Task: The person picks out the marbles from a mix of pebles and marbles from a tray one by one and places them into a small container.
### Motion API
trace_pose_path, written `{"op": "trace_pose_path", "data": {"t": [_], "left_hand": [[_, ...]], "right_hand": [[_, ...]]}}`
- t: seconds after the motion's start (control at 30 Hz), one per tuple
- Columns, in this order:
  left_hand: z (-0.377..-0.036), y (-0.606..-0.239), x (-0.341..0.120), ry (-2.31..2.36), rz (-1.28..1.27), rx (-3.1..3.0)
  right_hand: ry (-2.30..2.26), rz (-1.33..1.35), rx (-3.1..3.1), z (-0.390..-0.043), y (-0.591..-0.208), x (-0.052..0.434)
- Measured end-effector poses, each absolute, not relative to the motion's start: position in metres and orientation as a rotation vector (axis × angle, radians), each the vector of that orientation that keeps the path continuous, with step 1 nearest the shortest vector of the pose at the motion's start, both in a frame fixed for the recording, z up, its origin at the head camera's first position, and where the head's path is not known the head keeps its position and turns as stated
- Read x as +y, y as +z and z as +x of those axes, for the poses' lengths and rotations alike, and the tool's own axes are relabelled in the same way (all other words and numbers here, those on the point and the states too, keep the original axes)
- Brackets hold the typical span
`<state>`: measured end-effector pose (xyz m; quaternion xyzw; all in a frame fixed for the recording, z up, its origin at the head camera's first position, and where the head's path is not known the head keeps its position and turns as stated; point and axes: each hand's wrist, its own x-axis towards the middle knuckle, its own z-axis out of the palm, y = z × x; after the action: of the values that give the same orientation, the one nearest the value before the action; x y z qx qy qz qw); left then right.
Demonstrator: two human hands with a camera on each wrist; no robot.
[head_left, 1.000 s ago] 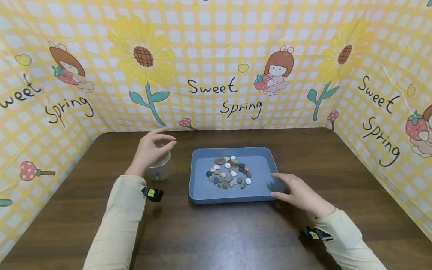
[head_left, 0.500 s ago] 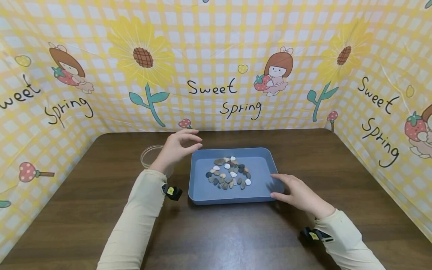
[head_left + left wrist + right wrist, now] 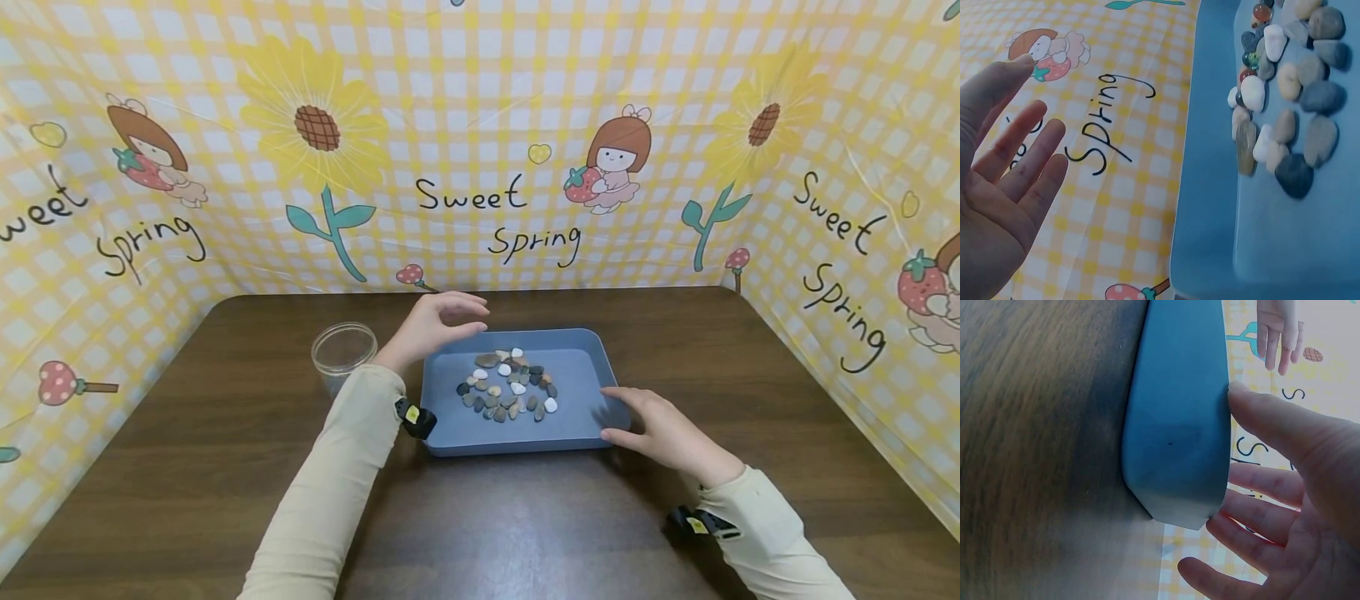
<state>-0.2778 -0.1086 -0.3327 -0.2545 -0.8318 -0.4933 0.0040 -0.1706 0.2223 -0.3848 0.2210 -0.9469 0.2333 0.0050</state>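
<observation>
Over the back-left corner of a blue tray, my left hand hovers with its fingers loosely extended and holding nothing. The left wrist view shows the same hand with spread fingers, apart from the tray. Smooth pebbles in grey, white and tan lie in the middle of the tray. Among them the left wrist view shows a few shiny round marbles, one orange-red and one green. My right hand rests at the tray's right edge, its thumb touching the rim and its fingers relaxed.
A clear glass jar stands left of the tray, its lower part hidden behind my left sleeve. The brown wooden table is bordered by a yellow checked cloth at the back and sides.
My left hand has moved right, from over the glass jar to the tray's back-left corner, bringing the jar's mouth into view. The right hand, tray and pebbles have stayed put.
</observation>
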Motion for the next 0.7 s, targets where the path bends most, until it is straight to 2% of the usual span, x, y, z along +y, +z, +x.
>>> {"op": "trace_pose_path", "data": {"t": [0.7], "left_hand": [[-0.303, -0.368, -0.079, -1.548, -0.796, -2.848]], "right_hand": [[0.731, 0.695, -2.953, -0.171, -0.384, 0.223]]}}
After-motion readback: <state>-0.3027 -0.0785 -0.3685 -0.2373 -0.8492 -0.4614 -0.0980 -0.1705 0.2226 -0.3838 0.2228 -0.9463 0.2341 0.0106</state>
